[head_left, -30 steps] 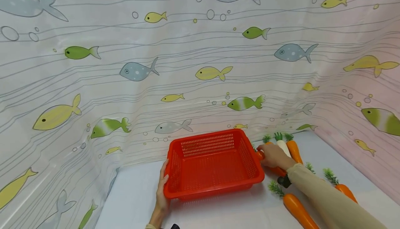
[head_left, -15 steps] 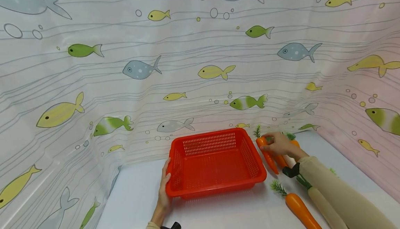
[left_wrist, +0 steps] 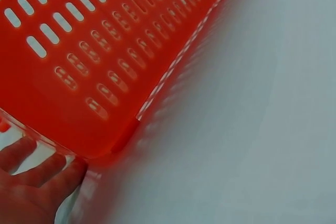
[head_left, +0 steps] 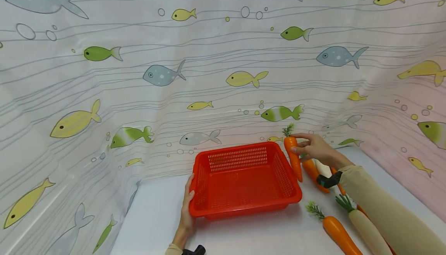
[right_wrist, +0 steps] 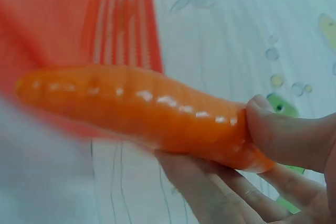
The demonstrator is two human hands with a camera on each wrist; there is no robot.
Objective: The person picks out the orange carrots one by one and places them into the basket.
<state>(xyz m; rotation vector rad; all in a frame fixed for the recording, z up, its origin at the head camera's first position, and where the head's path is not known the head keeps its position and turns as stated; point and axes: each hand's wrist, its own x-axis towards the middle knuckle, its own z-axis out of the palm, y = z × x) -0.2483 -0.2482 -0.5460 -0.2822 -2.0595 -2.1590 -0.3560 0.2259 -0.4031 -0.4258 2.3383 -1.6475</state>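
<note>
My right hand [head_left: 318, 149] pinches an orange carrot [head_left: 293, 155] with a leafy green top, raised beside the right rim of a red plastic basket [head_left: 244, 209]. In the right wrist view, the thumb [right_wrist: 294, 132] lies on the carrot's thick end and the fingers [right_wrist: 205, 192] support it from the other side; its narrow tip points toward the basket. My left hand [head_left: 187, 210] lies along the basket's left side. Its fairly straight fingers [left_wrist: 39, 171] touch the perforated wall in the left wrist view. The inside of the basket shows only its bare red floor.
Right of the basket, another carrot [head_left: 313, 173] lies under my right wrist, with a partly hidden white radish [head_left: 322, 168] beside it. Nearer the front are a carrot [head_left: 339, 233] and a long white radish [head_left: 367, 230]. A fish-patterned curtain [head_left: 209, 123] hangs behind the white table [head_left: 153, 208].
My right hand has gone from reaching low among the vegetables beside the basket to lifting a carrot up at its right rim. The left hand has stayed at the basket's left side.
</note>
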